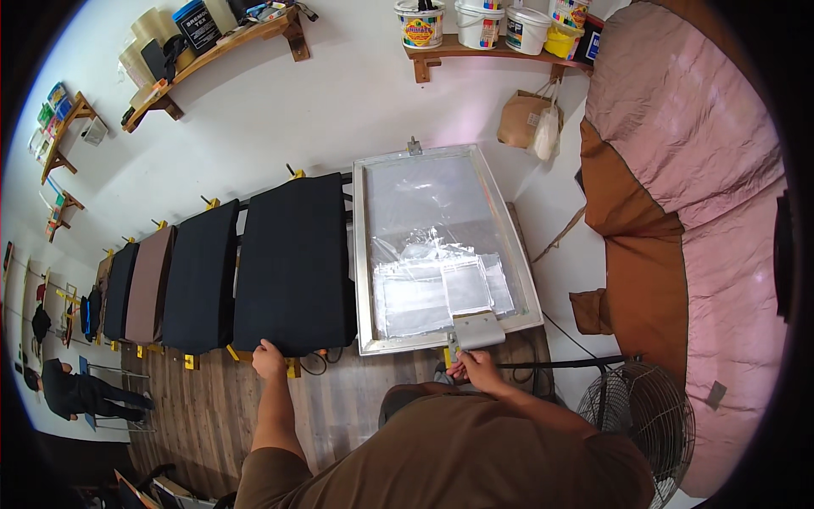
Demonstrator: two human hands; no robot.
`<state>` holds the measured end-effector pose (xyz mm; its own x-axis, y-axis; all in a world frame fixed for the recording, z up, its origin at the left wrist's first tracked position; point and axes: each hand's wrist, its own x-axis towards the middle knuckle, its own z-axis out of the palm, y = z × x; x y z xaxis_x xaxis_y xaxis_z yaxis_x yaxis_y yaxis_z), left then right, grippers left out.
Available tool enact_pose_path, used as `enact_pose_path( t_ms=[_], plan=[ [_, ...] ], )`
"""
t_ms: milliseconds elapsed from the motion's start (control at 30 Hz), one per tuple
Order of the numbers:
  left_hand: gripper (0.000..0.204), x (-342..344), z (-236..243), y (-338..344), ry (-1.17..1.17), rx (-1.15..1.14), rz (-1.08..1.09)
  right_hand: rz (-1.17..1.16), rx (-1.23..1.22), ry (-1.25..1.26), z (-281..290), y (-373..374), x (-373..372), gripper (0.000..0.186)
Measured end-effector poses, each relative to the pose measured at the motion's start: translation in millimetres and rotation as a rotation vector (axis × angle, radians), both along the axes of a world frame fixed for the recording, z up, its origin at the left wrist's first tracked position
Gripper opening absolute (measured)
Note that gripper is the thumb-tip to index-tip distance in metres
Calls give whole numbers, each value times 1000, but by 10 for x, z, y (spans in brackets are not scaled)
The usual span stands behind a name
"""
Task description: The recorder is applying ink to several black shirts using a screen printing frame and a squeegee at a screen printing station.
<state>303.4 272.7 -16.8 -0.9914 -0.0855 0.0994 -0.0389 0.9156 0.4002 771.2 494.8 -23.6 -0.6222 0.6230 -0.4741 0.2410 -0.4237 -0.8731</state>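
Note:
A screen printing frame (363, 254) with a pale metal rim lies in front of me, right of the middle. Its mesh (415, 195) carries shiny whitish patches on the near half. A flat metal plate (480, 331) sits on the near rim, beside a small clamp (454, 343). My right hand (479, 371) is closed around the clamp's lower end, which its fingers partly hide. To the left, black fabric (295, 254) covers a rectangular board. My left hand (270, 360) has its fingers closed on the near edge of this fabric.
More covered boards, black (201, 271) and brown (151, 284), line up leftward with yellow brackets (192, 362). A wire fan (640, 399) stands near right. Pink and brown sheeting (704, 153) hangs at right. Wall shelves (500, 51) hold tubs. Another person (89, 392) is far left.

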Motion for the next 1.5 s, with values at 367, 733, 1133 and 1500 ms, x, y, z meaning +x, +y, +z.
enact_pose_path(
  t_ms=[367, 733, 1133, 1500],
  plan=[
    [52, 9, 31, 1, -3, 13, 25, 18, 21, 0, -33, 19, 14, 41],
    [55, 57, 126, 64, -61, 38, 28, 16, 31, 17, -31, 38, 11, 38],
    [51, 3, 11, -10, 4, 41, -5, -7, 20, 68, -121, 26, 29, 35],
    [51, -12, -7, -12, 14, 51, 7, 0, 4, 59, -83, 35, 21, 35]
  ],
)
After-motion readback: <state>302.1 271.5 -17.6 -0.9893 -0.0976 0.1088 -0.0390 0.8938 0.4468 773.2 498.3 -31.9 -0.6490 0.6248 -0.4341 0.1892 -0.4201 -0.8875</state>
